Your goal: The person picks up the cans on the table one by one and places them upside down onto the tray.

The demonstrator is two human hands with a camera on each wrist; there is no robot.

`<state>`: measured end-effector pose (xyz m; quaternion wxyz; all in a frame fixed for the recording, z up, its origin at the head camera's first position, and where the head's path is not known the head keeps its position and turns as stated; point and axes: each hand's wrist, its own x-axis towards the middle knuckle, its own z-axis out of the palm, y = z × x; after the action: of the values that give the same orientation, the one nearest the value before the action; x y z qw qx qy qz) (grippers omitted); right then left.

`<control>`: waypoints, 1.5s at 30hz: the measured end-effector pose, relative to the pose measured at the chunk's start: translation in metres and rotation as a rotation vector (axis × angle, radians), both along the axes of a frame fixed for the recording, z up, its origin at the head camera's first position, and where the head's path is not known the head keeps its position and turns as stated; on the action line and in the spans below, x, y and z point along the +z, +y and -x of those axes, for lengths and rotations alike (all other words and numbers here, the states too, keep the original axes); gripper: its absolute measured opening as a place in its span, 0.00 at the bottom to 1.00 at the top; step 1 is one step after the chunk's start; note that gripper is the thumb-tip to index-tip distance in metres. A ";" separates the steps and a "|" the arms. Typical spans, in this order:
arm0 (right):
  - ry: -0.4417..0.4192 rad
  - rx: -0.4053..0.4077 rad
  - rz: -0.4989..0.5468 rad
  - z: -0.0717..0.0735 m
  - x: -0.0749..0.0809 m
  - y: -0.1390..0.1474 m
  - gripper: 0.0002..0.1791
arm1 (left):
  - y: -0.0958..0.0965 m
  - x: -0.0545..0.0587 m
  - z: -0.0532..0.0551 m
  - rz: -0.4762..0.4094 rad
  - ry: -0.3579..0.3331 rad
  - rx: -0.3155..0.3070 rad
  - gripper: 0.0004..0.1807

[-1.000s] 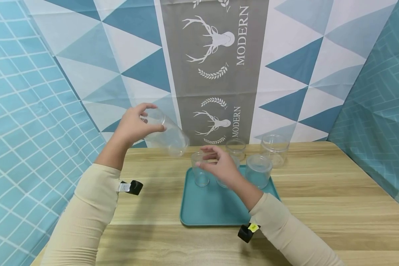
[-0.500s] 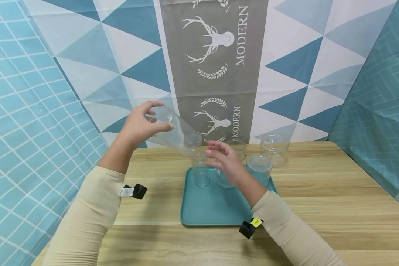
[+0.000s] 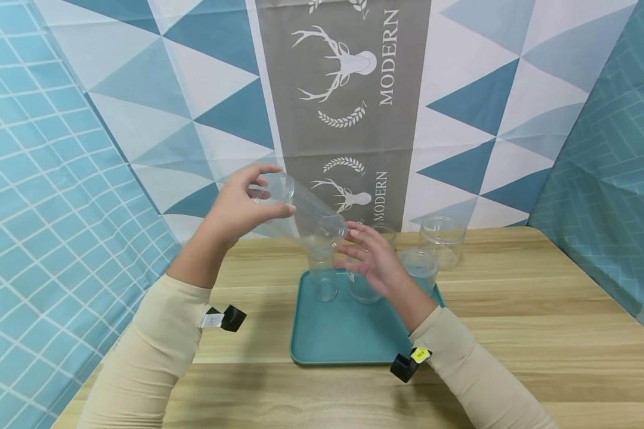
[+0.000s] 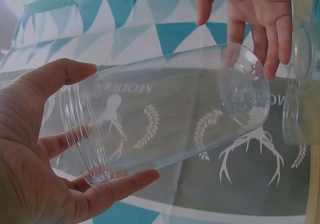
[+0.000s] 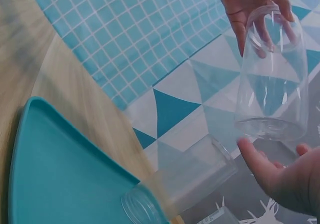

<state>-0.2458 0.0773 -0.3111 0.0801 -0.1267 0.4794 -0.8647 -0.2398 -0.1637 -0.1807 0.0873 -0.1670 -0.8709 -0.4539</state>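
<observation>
My left hand [image 3: 235,208] grips a clear, see-through jar [image 3: 315,210] around its ridged neck, thumb on one side and fingers on the other. The jar is tilted in the air, its rounded base pointing down to the right, above the tray's far left corner. My right hand [image 3: 377,261] has its fingers spread, fingertips right at that base. In the right wrist view the jar [image 5: 272,92] hangs just above the right thumb. Below, a narrow clear jar [image 3: 324,283] stands on the teal tray [image 3: 343,333]. A second clear jar [image 3: 362,290] is partly hidden by the right hand.
Another clear jar [image 3: 421,268] stands at the tray's right side, partly behind the right hand. Beyond the tray, a wide clear jar [image 3: 443,238] stands on the wooden table [image 3: 526,333] near the patterned cloth backdrop [image 3: 461,119]. One more clear container shows behind the right hand.
My left hand has carried the tilted jar to the right and slightly down, bringing its base to my right fingertips. The right hand has shifted slightly right, fingers spreading.
</observation>
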 end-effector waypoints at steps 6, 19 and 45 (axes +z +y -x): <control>0.021 0.132 0.101 0.000 -0.003 0.007 0.30 | 0.005 -0.002 -0.004 -0.057 -0.015 -0.024 0.40; 0.027 0.172 0.285 -0.001 -0.009 0.017 0.23 | 0.022 -0.008 -0.012 -0.116 -0.033 -0.142 0.40; 0.132 0.081 -0.057 -0.017 -0.010 0.067 0.26 | 0.033 -0.034 -0.016 -0.080 -0.142 -0.293 0.44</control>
<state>-0.2284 0.1440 -0.3206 0.0867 -0.2005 0.5026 -0.8365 -0.2234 -0.1312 -0.2146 -0.0347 -0.2560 -0.8223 -0.5070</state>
